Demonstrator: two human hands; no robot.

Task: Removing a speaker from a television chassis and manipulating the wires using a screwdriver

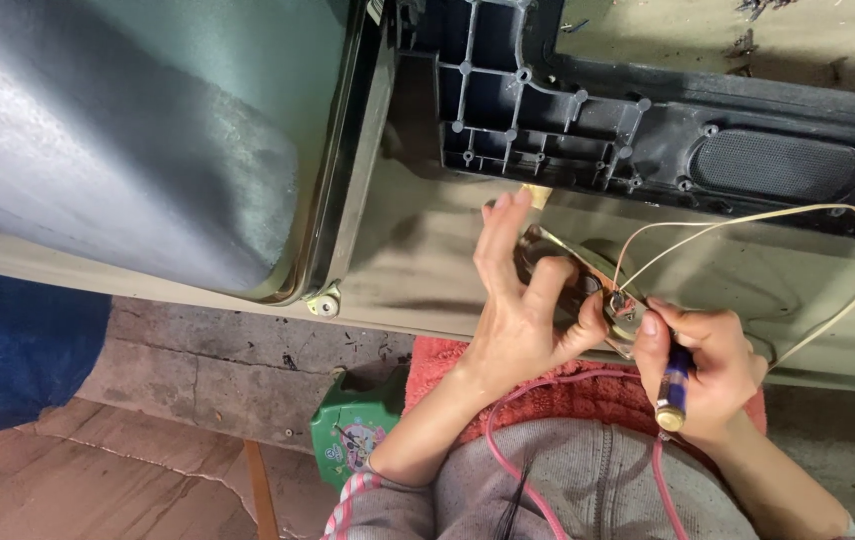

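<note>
Green square package (353,432) beneath left hand (520,300), beside table (418,270)

Blue-handled iron (675,378), pink cord (548,385), black frame (568,110), grey CRT (118,140).

A pale olive worktop (428,260) carries a large grey picture tube (118,140) on its left part and a black ribbed plastic housing (568,110) with an oval speaker grille (778,165) along its far right edge.

Pale workbench (418,270); cracked concrete floor (198,370); blue cloth (8,350) at left.
</note>
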